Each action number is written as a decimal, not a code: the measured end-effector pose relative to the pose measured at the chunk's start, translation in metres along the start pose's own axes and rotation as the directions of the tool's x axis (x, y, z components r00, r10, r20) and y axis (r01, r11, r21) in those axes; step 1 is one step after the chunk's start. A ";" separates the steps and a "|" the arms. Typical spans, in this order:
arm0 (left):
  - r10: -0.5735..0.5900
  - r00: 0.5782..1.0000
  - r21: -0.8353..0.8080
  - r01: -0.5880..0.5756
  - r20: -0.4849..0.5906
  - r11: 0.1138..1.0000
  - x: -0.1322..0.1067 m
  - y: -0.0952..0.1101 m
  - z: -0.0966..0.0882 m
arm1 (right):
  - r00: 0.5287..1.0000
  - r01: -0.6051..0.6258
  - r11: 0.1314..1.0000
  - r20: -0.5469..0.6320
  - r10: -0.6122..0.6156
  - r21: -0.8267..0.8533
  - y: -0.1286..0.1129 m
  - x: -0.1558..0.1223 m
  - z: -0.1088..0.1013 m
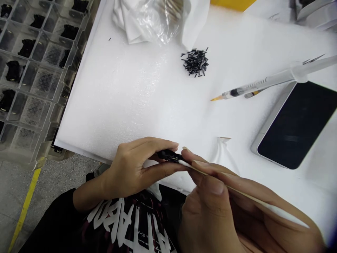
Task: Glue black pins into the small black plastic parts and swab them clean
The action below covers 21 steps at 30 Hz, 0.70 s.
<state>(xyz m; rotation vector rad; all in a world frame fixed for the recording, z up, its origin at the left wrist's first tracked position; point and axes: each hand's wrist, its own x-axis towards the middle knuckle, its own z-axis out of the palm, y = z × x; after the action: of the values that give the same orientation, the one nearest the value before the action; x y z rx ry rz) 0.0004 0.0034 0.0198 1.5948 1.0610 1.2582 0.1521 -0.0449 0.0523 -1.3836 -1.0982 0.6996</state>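
**While the left hand pinches a small black part, the right hand touches a slim pale stick to it**

The left fingers stand narrow, closing on the black part from above and below. The part sits between their tips, with one end poking out towards the right hand. The right fingers and thumb are also close together, holding the stick at a slant, and its white tip meets the part just beyond the left fingertips.

Both hands are held just over the near edge of a white foam sheet. Further across it lie a small heap of black pieces, a syringe with an amber tip, and a phone with a dark screen. A crumpled plastic bag sits at the far edge. Along the left edge runs a clear compartment tray holding black parts. Below the hands show a dark T-shirt with white lettering and a grey floor with a yellow line.
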 end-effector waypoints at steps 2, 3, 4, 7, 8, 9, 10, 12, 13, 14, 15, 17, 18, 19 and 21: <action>-0.018 1.000 0.012 0.018 0.008 1.000 0.000 0.001 0.000 | 1.000 0.019 1.000 0.016 -0.019 -0.009 -0.003 0.003 0.002; -0.022 1.000 0.017 0.022 0.008 1.000 0.000 0.001 0.000 | 1.000 0.021 1.000 0.018 -0.021 -0.011 -0.004 0.005 0.002; -0.023 1.000 0.019 0.023 0.008 1.000 0.000 0.002 0.000 | 0.999 0.023 1.000 0.028 -0.023 -0.013 -0.004 0.006 0.002; -0.017 1.000 0.010 0.017 0.004 1.000 -0.001 0.001 0.001 | 0.997 0.038 0.999 0.061 -0.037 -0.010 -0.002 0.008 0.002; -0.011 1.000 0.003 0.011 0.002 1.000 -0.001 0.001 0.001 | 0.998 0.054 0.998 0.042 -0.054 -0.008 -0.001 0.008 0.003; -0.006 1.000 -0.005 0.006 0.000 1.000 -0.001 0.001 0.001 | 0.998 0.070 0.998 0.009 -0.070 -0.001 0.000 0.007 0.004; 0.002 1.000 -0.015 -0.002 -0.002 1.000 -0.001 0.000 0.002 | 0.996 0.079 0.997 -0.032 -0.078 0.009 0.001 0.006 0.006; 0.000 1.000 -0.031 0.000 0.007 1.000 -0.002 0.000 0.002 | 0.988 0.079 0.996 -0.133 -0.074 0.030 0.001 0.005 0.011; -0.007 1.000 -0.035 0.007 0.011 0.999 -0.002 0.000 0.002 | 0.985 0.068 0.997 -0.164 -0.061 0.038 0.001 0.004 0.014; -0.015 1.000 -0.035 0.016 0.011 0.999 -0.002 0.000 0.002 | 0.983 0.049 0.998 -0.178 -0.041 0.039 0.001 0.004 0.015; -0.022 1.000 -0.034 0.022 0.008 0.999 -0.002 0.000 0.002 | 0.984 0.031 0.999 -0.176 -0.025 0.033 0.001 0.004 0.016; -0.021 1.000 -0.027 0.021 -0.001 0.999 -0.001 0.001 0.002 | 0.987 0.040 0.999 -0.157 -0.036 0.021 0.002 0.003 0.016; -0.019 1.000 -0.022 0.019 -0.002 1.000 -0.001 0.001 0.001 | 0.988 0.047 0.999 -0.147 -0.044 0.017 0.002 0.003 0.016; -0.021 1.000 -0.015 0.021 0.001 1.000 -0.001 0.001 0.001 | 0.990 0.045 0.999 -0.138 -0.043 0.013 0.002 0.003 0.015; -0.026 1.000 -0.009 0.026 0.008 1.000 -0.001 0.001 0.002 | 0.991 0.026 1.000 -0.132 -0.026 -0.002 0.001 0.002 0.014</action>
<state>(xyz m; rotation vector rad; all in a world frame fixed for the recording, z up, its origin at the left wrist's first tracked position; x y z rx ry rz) 0.0020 0.0023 0.0206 1.5727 1.0669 1.2371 0.1405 -0.0375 0.0502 -1.3931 -1.0099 0.5801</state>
